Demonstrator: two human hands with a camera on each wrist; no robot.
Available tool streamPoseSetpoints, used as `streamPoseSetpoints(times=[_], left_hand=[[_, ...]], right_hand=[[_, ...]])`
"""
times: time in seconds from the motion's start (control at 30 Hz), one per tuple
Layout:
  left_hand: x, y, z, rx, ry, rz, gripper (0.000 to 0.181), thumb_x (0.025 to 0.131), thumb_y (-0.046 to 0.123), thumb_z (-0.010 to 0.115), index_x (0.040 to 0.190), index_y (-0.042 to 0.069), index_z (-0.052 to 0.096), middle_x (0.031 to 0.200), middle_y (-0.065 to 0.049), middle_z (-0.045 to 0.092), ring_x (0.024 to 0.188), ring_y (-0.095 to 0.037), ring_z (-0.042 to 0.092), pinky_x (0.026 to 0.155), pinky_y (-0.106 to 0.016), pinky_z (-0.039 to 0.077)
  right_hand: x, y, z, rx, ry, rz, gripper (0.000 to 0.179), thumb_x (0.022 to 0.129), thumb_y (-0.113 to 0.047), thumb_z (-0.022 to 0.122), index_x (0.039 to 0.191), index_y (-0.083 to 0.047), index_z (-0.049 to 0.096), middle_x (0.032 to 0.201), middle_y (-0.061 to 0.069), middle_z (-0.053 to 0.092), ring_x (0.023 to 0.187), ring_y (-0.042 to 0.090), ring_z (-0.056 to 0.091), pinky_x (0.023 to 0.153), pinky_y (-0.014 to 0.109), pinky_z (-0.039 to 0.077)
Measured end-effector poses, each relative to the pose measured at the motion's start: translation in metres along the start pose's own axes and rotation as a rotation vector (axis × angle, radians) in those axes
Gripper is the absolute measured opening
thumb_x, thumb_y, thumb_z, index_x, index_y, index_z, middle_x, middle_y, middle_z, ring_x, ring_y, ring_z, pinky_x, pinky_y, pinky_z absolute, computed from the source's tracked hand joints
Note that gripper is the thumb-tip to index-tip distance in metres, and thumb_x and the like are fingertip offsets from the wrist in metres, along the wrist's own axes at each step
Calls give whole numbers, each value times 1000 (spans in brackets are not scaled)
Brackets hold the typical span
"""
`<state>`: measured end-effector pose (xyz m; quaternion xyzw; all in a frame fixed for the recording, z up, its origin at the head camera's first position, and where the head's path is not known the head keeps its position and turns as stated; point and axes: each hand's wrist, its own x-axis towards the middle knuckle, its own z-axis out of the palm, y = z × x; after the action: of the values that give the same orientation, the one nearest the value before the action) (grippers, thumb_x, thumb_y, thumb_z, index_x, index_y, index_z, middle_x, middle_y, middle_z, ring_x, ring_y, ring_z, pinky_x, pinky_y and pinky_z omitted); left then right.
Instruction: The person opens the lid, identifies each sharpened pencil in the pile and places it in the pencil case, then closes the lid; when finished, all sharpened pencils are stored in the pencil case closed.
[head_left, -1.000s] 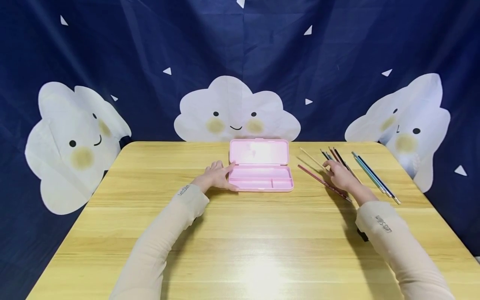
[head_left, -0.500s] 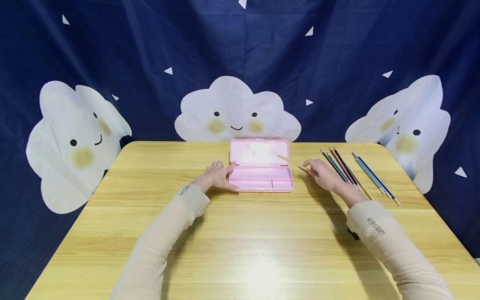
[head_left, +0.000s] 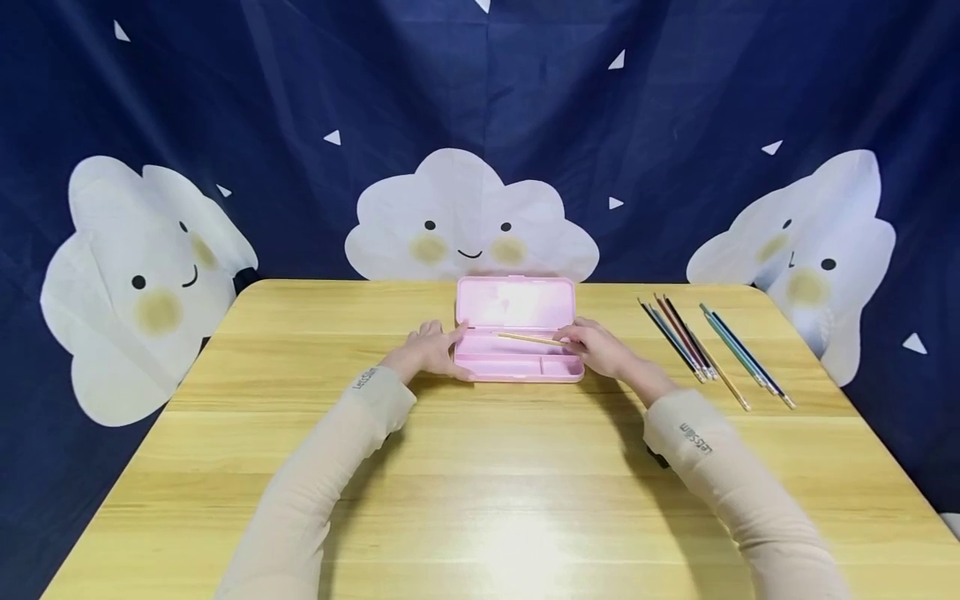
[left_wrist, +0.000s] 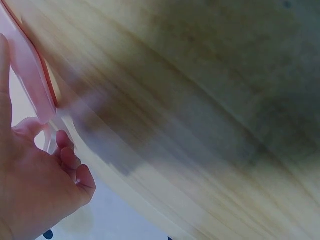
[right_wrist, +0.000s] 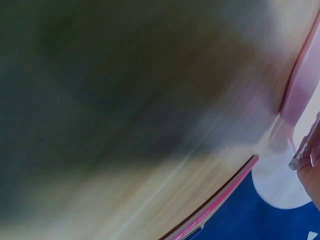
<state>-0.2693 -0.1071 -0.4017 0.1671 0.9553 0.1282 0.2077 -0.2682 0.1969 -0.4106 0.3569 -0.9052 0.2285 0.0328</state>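
A pink pencil case (head_left: 480, 302) stands with its lid up near the table's far edge; dividers split its tray. My left hand (head_left: 427, 350) grips the case's left end, thumb at the front corner and index finger near the hinge. Over the right part of the tray, my right hand (head_left: 600, 348) pinches a yellowish pencil (head_left: 528, 338), which lies slantwise above the long rear compartment. In the right wrist view, a pencil end (right_wrist: 295, 162) with a pinkish pattern sticks out of the right hand (right_wrist: 312, 175); how many pencils it holds cannot be told.
Right of the case lie several dark and red pencils (head_left: 678, 337) in a loose bunch, with a yellow pencil (head_left: 727, 379) beside them. Farther right is a group of blue and teal pencils (head_left: 742, 354). A blue cloud-print curtain (head_left: 660, 125) hangs behind the wooden table (head_left: 480, 467).
My right hand has picked up the yellowish pencil and the pink pencil from the table and moved left to the case. The left hand stays on the case's left end.
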Motion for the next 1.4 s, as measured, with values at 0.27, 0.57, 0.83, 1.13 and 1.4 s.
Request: streamPoseSetpoints(times=[0.27, 0.57, 0.83, 1.13, 1.4], left_hand=[[-1, 1, 0, 9, 0, -8, 107, 66, 65, 67, 147, 24, 10, 142, -29, 18, 130, -37, 19, 109, -52, 10], [0, 2, 1, 47, 14, -5, 106, 66, 65, 67, 147, 25, 11, 125, -21, 34, 109, -28, 31, 96, -41, 28], [-1, 2, 2, 60, 18, -8, 106, 66, 65, 67, 147, 25, 11, 118, -18, 37, 103, -26, 33, 87, -37, 30], [-1, 2, 2, 47, 10, -5, 106, 67, 64, 66, 147, 25, 10, 134, -25, 29, 115, -30, 30, 96, -41, 28], [-1, 1, 2, 35, 8, -14, 105, 67, 64, 66, 147, 25, 10, 140, -27, 23, 122, -32, 26, 100, -44, 25]], right_hand=[[16, -7, 14, 9, -40, -9, 15, 84, 7, 56, 94, 1, 66, 80, 9, 58, 80, 25, 55, 77, 40, 47], [29, -12, 20, 42, -67, -25, 13, 82, 6, 60, 88, -1, 68, 78, 8, 60, 78, 22, 57, 75, 35, 48], [43, 53, 63, 284, -117, -41, 18, 86, -8, 59, 95, -14, 74, 82, 2, 66, 77, 15, 58, 70, 26, 47], [39, -5, 29, 266, -231, 159, 23, 88, 8, 46, 100, 8, 66, 104, 24, 63, 102, 33, 58, 89, 40, 45], [29, -11, 16, 309, -125, 135, 19, 88, -1, 53, 101, 5, 66, 100, 19, 65, 85, 24, 55, 76, 34, 46]])
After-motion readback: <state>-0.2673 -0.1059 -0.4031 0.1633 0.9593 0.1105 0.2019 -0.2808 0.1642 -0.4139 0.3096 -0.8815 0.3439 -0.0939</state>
